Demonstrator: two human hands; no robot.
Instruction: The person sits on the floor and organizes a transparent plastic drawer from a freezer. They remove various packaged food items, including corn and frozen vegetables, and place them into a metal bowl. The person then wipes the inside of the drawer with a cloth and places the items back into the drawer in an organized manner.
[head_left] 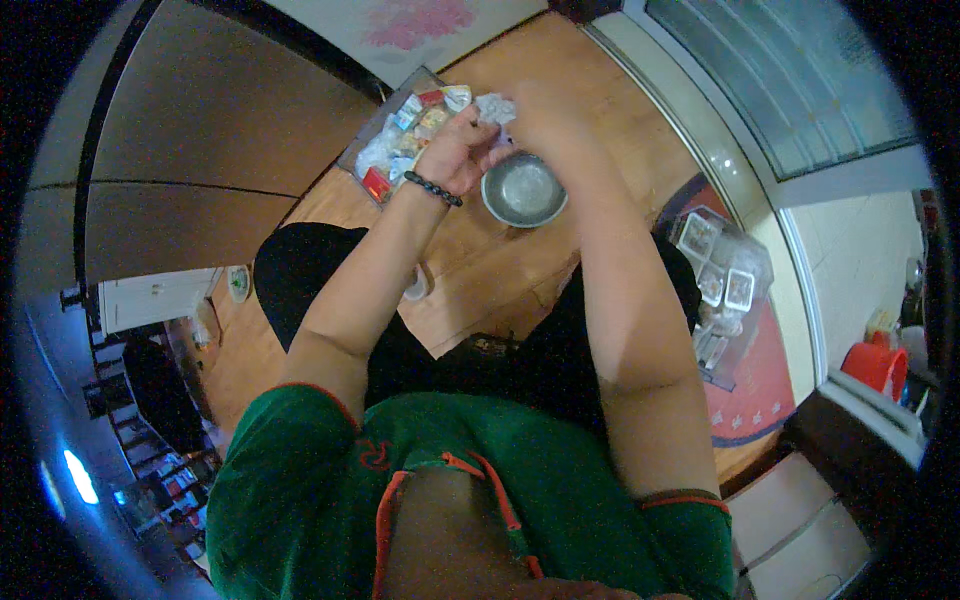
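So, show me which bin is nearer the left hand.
The bin of packets, beside the left hand; the other bin, holding white tubs, is farther right.

We're dim and grainy. Blown-out blue-white light (80, 477) lower left, bluish cast around it. Right hand (543, 118) blurred. We see soft shadows on floor (468, 258), straight edges bending toward rim, black corners.

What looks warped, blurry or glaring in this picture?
In the head view, the fisheye lens bends the edges of the large brown panel and leaves the corners black; the right hand is smeared, probably by motion, while the left hand looks clearer; a bluish-white light glares at lower left.
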